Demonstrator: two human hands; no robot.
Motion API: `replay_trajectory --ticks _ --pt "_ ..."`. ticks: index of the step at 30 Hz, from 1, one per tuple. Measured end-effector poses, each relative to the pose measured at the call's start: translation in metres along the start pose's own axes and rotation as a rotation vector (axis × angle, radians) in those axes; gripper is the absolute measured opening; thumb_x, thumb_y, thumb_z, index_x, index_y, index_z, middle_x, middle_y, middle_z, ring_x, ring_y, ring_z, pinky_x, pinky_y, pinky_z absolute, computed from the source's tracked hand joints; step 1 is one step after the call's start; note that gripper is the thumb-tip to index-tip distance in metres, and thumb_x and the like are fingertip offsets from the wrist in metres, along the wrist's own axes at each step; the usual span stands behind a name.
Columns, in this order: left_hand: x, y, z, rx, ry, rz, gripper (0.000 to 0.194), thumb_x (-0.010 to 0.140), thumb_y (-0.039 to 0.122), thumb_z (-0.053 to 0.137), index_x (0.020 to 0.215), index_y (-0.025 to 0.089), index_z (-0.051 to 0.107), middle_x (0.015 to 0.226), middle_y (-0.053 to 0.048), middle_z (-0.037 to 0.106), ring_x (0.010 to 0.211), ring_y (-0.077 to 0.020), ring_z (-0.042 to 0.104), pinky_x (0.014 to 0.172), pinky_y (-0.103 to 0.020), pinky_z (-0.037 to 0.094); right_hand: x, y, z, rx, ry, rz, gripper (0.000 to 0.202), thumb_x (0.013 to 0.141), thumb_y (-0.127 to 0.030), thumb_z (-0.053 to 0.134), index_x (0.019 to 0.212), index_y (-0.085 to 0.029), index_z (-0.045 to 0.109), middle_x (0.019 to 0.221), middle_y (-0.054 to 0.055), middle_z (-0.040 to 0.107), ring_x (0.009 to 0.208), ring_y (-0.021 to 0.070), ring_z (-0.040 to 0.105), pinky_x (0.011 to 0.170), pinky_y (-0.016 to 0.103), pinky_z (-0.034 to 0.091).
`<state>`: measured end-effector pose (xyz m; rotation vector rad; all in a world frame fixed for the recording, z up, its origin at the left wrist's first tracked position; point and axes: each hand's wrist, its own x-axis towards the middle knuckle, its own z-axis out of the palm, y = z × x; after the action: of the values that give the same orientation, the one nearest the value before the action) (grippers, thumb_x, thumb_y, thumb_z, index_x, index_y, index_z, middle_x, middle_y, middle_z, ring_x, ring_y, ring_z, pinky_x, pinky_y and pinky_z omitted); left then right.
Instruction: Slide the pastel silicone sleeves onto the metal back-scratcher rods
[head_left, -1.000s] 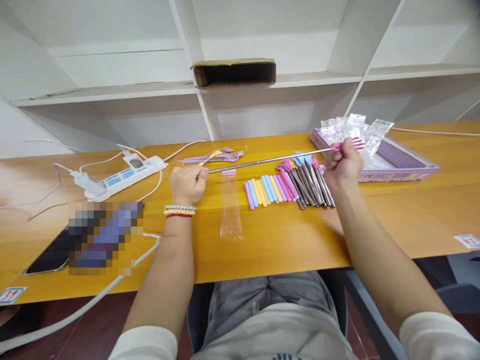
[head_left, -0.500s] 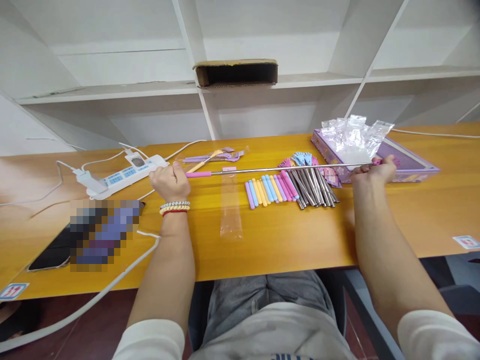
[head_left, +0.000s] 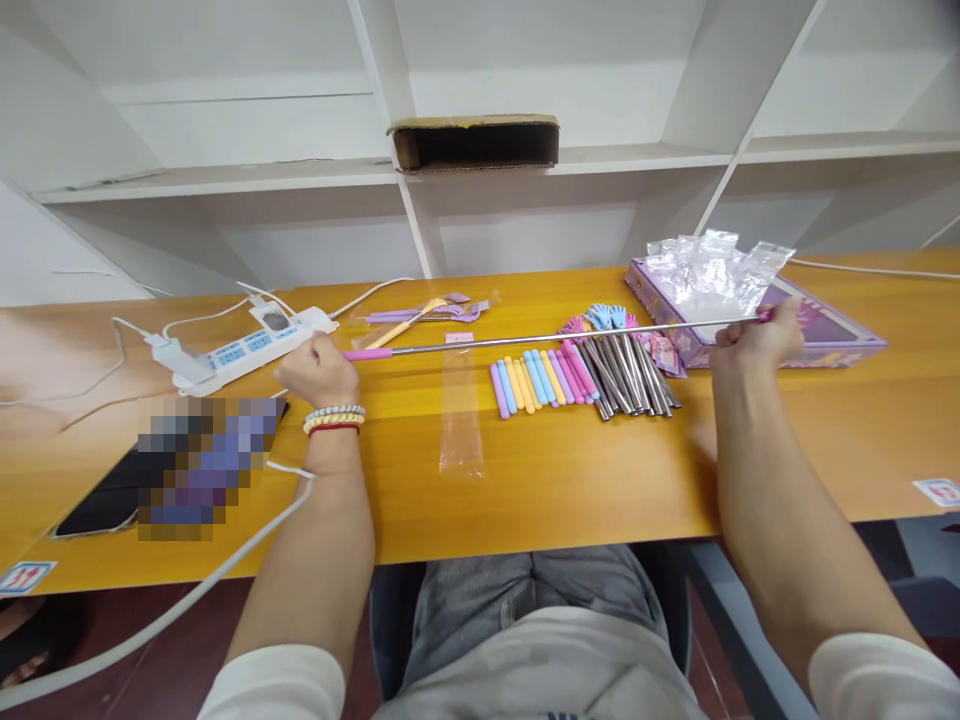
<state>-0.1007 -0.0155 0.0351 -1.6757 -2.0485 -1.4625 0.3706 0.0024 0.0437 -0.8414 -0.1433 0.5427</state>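
Note:
A telescopic back scratcher [head_left: 495, 342] with a thin metal rod stretches level above the table, drawn out long. My left hand [head_left: 319, 370] is closed around its pink handle. At the other end my right hand [head_left: 759, 340] grips the pink head, mostly hidden by the fingers. Below the rod lies a row of pink, purple, blue and yellow handle grips [head_left: 541, 378]. Beside them are several metal rods [head_left: 631, 375] with blue and pink hand-shaped heads [head_left: 606, 317]. A flat clear plastic sleeve [head_left: 460, 430] with a pink top lies left of the grips.
Behind the rod lie purple and yellow scratchers [head_left: 431, 314] in clear wrapping. A purple box [head_left: 840, 352] holding clear bags [head_left: 709, 272] stands at right. Left are a power strip [head_left: 255, 350], a phone [head_left: 105, 495] and white cable [head_left: 225, 570]. A cardboard box [head_left: 474, 145] sits on the shelf.
My hands have moved farther apart, the left one leftward and the right one slightly rightward. More of the back scratcher's metal rod shows between them. The things on the table lie as before.

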Motion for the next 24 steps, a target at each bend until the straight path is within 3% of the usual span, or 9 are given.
replay_trajectory --ticks 2,6,11,17,24 --pt "-0.008 0.015 0.009 0.101 0.185 -0.047 0.042 0.088 0.024 0.038 0.048 0.021 0.025 0.043 0.002 0.020 0.049 -0.0115 0.021 0.054 -0.032 0.015 -0.022 0.008 0.007 -0.007 -0.152 0.032 0.042 0.094 -0.037 0.042 0.056 -0.018 0.042 0.040 -0.009 0.025 0.034 0.0046 0.017 0.037 0.022 0.009" --pt "-0.032 0.056 0.024 0.068 -0.077 0.160 0.047 0.086 0.039 0.043 0.045 0.019 0.031 0.044 0.001 0.032 0.048 -0.0116 0.030 0.052 -0.031 0.018 -0.080 0.024 0.016 -0.030 -0.702 0.139 0.036 0.086 -0.051 0.054 0.071 -0.019 0.055 0.040 -0.008 0.035 0.035 0.0059 0.026 0.036 0.021 0.021" --pt "-0.058 0.090 0.022 -0.094 -0.366 0.318 0.051 0.082 0.050 0.048 0.045 0.019 0.031 0.043 0.003 0.027 0.045 -0.0101 0.027 0.051 -0.029 0.021 -0.128 0.042 0.008 -0.287 -1.163 0.185 0.039 0.072 -0.058 0.068 0.079 -0.020 0.062 0.046 -0.004 0.049 0.038 0.0084 0.039 0.038 0.023 0.030" --pt "-0.063 0.090 0.018 -0.170 -0.490 0.409 0.047 0.080 0.048 0.051 0.048 0.019 0.031 0.043 0.004 0.029 0.044 -0.0092 0.028 0.050 -0.028 0.023 -0.140 0.052 0.002 -0.322 -1.215 0.196 0.044 0.076 -0.063 0.059 0.087 -0.020 0.061 0.052 -0.003 0.056 0.041 0.0094 0.045 0.039 0.024 0.035" --pt "-0.065 0.092 0.023 -0.202 -0.618 0.367 0.048 0.083 0.047 0.049 0.049 0.019 0.030 0.044 0.005 0.027 0.045 -0.0091 0.028 0.050 -0.027 0.022 -0.144 0.051 0.005 -0.270 -1.200 0.282 0.046 0.075 -0.066 0.058 0.085 -0.021 0.057 0.052 -0.004 0.056 0.040 0.0096 0.046 0.036 0.022 0.031"
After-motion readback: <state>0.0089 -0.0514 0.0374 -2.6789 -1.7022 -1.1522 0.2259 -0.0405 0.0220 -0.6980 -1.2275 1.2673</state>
